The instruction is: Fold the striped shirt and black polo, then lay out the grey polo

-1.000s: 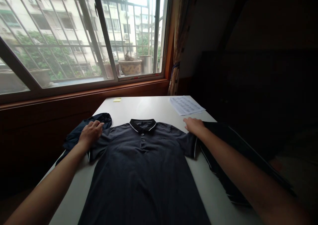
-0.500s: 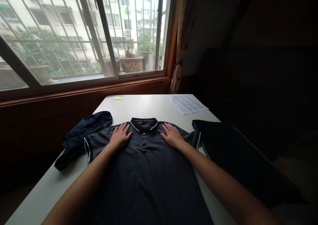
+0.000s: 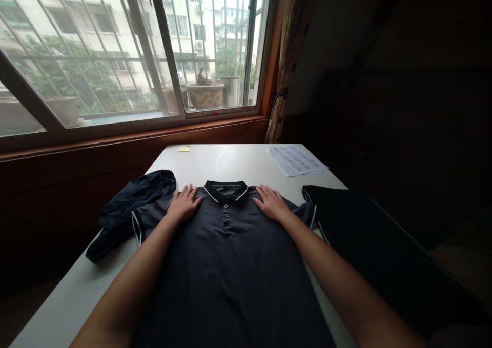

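Note:
A dark grey polo shirt (image 3: 230, 266) lies front side up on the white table (image 3: 219, 161), its black, white-edged collar (image 3: 226, 190) toward the window. My left hand (image 3: 184, 203) rests flat on the shirt's left shoulder area, fingers spread. On the opposite shoulder lies my right hand (image 3: 271, 202), also flat with its fingers apart. Both short sleeves stick out beyond my forearms and have white trim. Small dark lettering shows on the chest beside my right hand. The shirt's lower hem is out of view.
A crumpled dark garment (image 3: 134, 204) lies at the table's left edge. Dark cloth with pale piping (image 3: 369, 245) hangs over the right edge. Printed sheets (image 3: 296, 160) and a yellow sticky note (image 3: 184, 148) lie at the far end, below a barred window (image 3: 126, 56).
My hands have slid slightly outward across the shoulders, away from the collar. The lettering beside my right hand shows more now. The camera view has shifted a little.

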{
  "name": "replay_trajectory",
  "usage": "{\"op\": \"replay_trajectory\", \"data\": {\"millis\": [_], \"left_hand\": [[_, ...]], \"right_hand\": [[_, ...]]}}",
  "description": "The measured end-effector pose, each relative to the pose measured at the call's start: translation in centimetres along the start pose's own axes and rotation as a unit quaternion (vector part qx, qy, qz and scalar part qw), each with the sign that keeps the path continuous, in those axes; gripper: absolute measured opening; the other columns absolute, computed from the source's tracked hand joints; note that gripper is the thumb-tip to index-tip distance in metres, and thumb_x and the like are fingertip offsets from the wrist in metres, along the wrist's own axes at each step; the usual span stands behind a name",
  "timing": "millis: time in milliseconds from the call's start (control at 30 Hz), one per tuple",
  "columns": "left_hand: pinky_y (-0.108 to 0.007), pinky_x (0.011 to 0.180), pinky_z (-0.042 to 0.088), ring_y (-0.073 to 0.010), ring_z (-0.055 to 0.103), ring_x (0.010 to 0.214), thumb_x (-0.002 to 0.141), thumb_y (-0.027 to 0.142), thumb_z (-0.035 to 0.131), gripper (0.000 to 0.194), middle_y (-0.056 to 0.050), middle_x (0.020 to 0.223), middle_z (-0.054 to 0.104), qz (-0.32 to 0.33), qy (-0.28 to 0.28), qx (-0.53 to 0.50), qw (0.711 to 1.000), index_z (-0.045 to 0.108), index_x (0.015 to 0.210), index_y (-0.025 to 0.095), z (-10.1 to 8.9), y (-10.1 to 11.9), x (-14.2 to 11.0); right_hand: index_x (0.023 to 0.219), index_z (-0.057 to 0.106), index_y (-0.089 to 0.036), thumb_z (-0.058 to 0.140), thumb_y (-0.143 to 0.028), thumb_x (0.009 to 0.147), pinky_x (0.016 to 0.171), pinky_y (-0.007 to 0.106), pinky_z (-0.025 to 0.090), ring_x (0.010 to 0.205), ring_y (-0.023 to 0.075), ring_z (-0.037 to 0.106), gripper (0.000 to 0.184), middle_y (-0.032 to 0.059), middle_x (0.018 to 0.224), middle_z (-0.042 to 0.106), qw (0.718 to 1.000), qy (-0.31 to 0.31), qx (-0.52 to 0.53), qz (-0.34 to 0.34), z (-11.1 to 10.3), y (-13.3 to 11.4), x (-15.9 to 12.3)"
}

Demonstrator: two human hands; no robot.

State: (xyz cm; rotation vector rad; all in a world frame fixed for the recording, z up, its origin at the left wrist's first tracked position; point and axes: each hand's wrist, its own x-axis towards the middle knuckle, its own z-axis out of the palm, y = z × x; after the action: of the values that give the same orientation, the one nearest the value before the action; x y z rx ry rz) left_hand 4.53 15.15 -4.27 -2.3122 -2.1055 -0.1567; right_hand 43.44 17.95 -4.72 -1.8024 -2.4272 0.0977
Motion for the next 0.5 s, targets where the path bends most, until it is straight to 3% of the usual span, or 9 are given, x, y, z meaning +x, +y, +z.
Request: {"op": "replay_trajectory", "data": {"millis": [100, 200, 333, 500], "left_hand": [[-0.051, 0.121, 0.024, -0.0313, 0.029, 0.15, 0.101, 0.054, 0.032, 0.067, -0.016, 0.16, 0.037, 0.009, 0.075, 0.0, 0.997, 0.039, 0.153, 0.013, -0.2, 0.0, -0.7], [-0.045, 0.117, 0.033, -0.0311, 0.044, 0.138, 0.1, 0.041, 0.041, 0.047, -0.016, 0.144, 0.055, 0.037, 0.15, 0.011, 0.988, 0.059, 0.135, 0.015, -0.7, 0.1, -1.7], [-0.039, 0.105, 0.045, -0.0277, 0.058, 0.115, 0.098, 0.034, 0.045, 0.032, -0.012, 0.119, 0.066, 0.052, 0.147, 0.015, 0.988, 0.068, 0.116, 0.022, -1.4, 0.6, -2.6], [-0.04, 0.106, 0.044, -0.0295, 0.055, 0.119, 0.098, 0.033, 0.041, 0.04, -0.015, 0.128, 0.063, 0.025, 0.146, 0.021, 0.989, 0.064, 0.126, 0.015, -1.0, 1.4, -2.9]], "right_hand": [[0.151, 0.043, -0.021, 0.035, -0.052, 0.102, 0.122, 0.043, 0.021, 0.148, 0.0252, 0.028, 0.059, 0.0068, 0.163, 0.034, 0.998, 0.064, -0.003, 0.003, -0.2, -0.1, -0.5], [0.136, 0.059, -0.019, 0.045, -0.04, 0.099, 0.115, 0.038, 0.032, 0.135, 0.0273, 0.042, 0.044, 0.0103, 0.149, 0.05, 0.989, 0.144, -0.014, 0.01, -0.6, -0.4, -1.2], [0.122, 0.065, -0.019, 0.046, -0.033, 0.099, 0.099, 0.037, 0.044, 0.115, 0.0275, 0.051, 0.033, 0.0122, 0.126, 0.061, 0.989, 0.145, -0.035, -0.002, -1.1, -1.1, -1.8], [0.131, 0.061, -0.019, 0.043, -0.03, 0.1, 0.098, 0.036, 0.043, 0.119, 0.0279, 0.049, 0.038, 0.0131, 0.132, 0.058, 0.991, 0.117, -0.06, 0.009, -1.4, -1.7, -1.9]]}}
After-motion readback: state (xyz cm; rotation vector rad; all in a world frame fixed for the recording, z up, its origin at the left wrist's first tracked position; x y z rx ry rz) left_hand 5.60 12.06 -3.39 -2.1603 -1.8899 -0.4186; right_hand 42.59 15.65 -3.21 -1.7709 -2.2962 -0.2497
